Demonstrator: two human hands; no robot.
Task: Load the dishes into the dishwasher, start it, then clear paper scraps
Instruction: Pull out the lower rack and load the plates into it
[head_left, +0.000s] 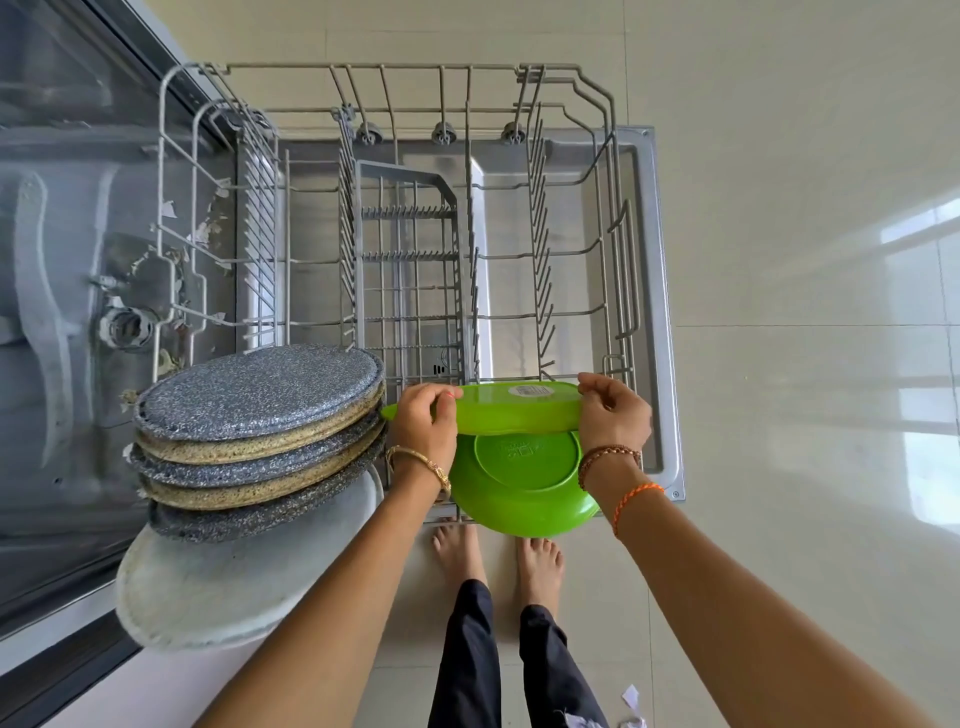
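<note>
Both hands hold a green plate (511, 410) over the near end of the pulled-out grey wire dishwasher rack (618, 244). My left hand (423, 421) grips its left rim, my right hand (610, 410) its right rim. The plate is tilted on edge, underside with a white sticker facing up. A second green plate (519, 491) stands tilted in the rack just below it, nearer to me. Several speckled grey and yellow plates (260, 431) stand stacked on edge in the rack's left row, with a pale white plate (234, 582) nearest to me.
The open dishwasher tub (67, 260) lies at the left, with paper scraps (205, 228) along its edge. The door (660, 312) lies flat under the rack. More paper scraps (631, 699) lie on the tiled floor by my bare feet (498, 561).
</note>
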